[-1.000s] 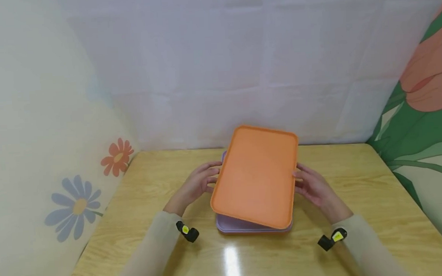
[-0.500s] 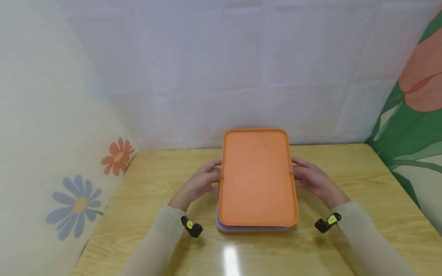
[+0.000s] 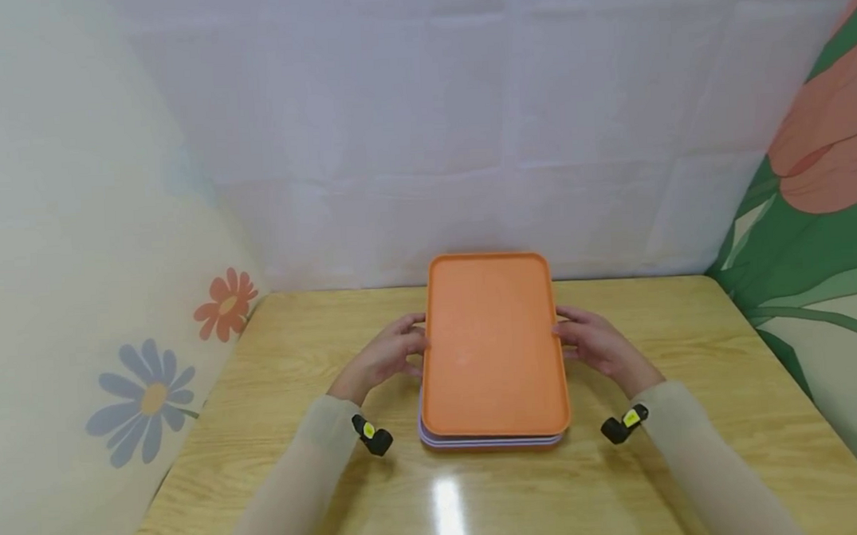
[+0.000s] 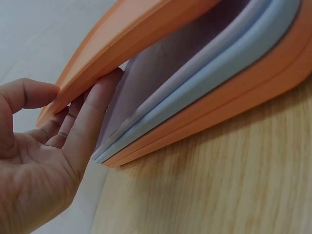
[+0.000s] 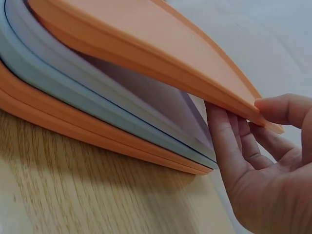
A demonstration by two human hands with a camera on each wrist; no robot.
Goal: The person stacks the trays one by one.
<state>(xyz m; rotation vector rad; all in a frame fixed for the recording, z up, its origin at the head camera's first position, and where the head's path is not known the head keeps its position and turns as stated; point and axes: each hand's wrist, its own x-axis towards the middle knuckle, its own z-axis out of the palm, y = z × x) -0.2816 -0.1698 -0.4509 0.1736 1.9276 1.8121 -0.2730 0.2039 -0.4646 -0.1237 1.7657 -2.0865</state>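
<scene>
An orange tray [image 3: 495, 344], rectangular with a low rim, is held just over a stack of similar trays. My left hand [image 3: 389, 351] grips its left edge, thumb on the rim and fingers underneath, as the left wrist view shows. On the opposite edge my right hand [image 3: 598, 342] pinches the rim the same way. Below it lies a purple tray [image 4: 161, 73], then a light blue tray [image 4: 204, 83], with orange trays [image 5: 97, 134] at the bottom. A gap shows between the held tray and the purple one, wider toward the far end.
The stack stands on a wooden table [image 3: 316, 328], near its back edge. A white cloth wall [image 3: 394, 141] rises behind. Flower-printed panels flank the table, with a blue flower [image 3: 150, 401] on the left and a pink tulip [image 3: 825, 146] on the right.
The orange tray has turned from a slant to straight and shifted left and down, lining up over the stack. My right hand has moved left with it; both hands keep their grip.
</scene>
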